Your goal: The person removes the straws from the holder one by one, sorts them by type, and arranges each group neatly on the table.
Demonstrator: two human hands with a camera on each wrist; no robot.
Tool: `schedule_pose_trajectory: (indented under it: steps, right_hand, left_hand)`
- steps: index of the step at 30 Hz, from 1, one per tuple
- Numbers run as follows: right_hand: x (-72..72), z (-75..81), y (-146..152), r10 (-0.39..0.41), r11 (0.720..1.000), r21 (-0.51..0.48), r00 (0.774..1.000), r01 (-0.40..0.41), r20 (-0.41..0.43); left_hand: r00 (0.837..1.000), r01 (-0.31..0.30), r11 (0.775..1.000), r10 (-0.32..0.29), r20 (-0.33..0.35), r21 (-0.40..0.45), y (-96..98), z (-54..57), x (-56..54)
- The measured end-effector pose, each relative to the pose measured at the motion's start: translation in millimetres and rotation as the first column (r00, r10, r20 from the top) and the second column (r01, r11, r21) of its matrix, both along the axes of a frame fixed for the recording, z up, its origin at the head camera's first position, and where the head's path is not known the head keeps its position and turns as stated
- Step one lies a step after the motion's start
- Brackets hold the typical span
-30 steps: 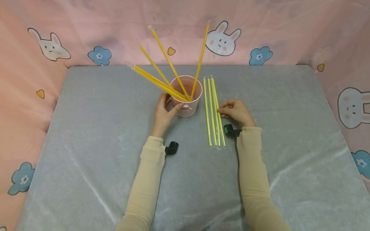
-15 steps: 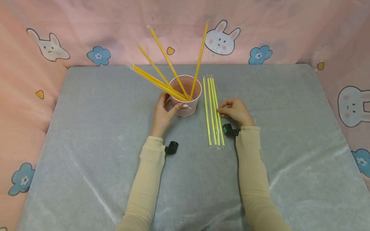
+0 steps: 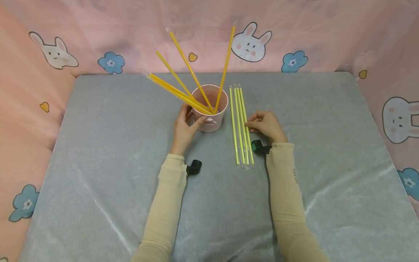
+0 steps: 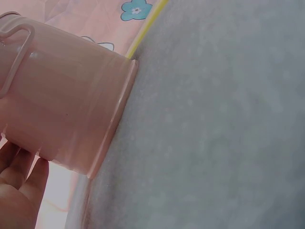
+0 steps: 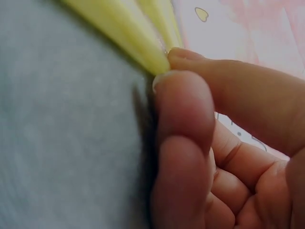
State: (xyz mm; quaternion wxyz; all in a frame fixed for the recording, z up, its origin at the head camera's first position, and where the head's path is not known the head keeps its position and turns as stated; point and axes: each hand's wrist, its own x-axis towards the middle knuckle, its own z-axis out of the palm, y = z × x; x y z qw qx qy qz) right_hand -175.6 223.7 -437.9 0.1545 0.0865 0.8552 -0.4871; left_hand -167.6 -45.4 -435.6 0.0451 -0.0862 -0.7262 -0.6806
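A pink metal bucket [image 3: 209, 124] stands upright on the table, with several orange-yellow straws [image 3: 226, 69] in clear wrappers leaning out of it. My left hand [image 3: 184, 131] grips its left side, thumb at the front near the rim; the left wrist view shows the fingers [image 4: 34, 183] against the bucket wall. Right of the bucket, several yellow-green wrapped straws [image 3: 239, 125] lie side by side. My right hand [image 3: 266, 125] pinches the rightmost yellow-green straw [image 5: 138, 45] between thumb and index finger, about halfway along it, the other fingers curled beneath.
A grey cloth covers the table [image 3: 131, 203]. Behind it and along its sides hangs a pink curtain [image 3: 147, 22] printed with rabbits and flowers. Black wrist cameras [image 3: 194, 167] stick out from both sleeves.
Both hands keep their places on the bucket and the straw. The whole head view has shifted very slightly; nothing else has visibly moved.
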Motion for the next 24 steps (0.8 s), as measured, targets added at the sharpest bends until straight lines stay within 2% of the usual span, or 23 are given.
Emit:
schedule_pose_trajectory:
  steps: [11, 19, 21, 24]
  right_hand:
    - [1.1, 4.2, -1.5, 0.002, 0.998, -0.055, 1.000, -0.002, -0.010]
    - [1.0, 5.0, -0.5, -0.029, 0.992, -0.127, 0.999, 0.023, -0.045]
    - [1.8, 5.4, -0.2, -0.049, 0.988, -0.150, 0.997, 0.039, -0.065]
    - [3.5, 7.7, 0.0, -0.104, 0.978, -0.191, 0.988, 0.082, -0.110]
  left_hand:
    - [1.000, -0.008, 1.000, 0.008, -0.005, -0.025, -0.9, 0.1, 0.0]
    - [1.000, -0.003, 1.000, 0.003, -0.009, -0.011, -2.3, -0.5, -0.7]
    - [1.000, 0.003, 1.000, -0.003, -0.010, -0.002, -2.3, 2.5, 0.4]
    - [1.000, 0.017, 1.000, -0.017, -0.007, -0.003, -2.2, 16.3, 6.1]
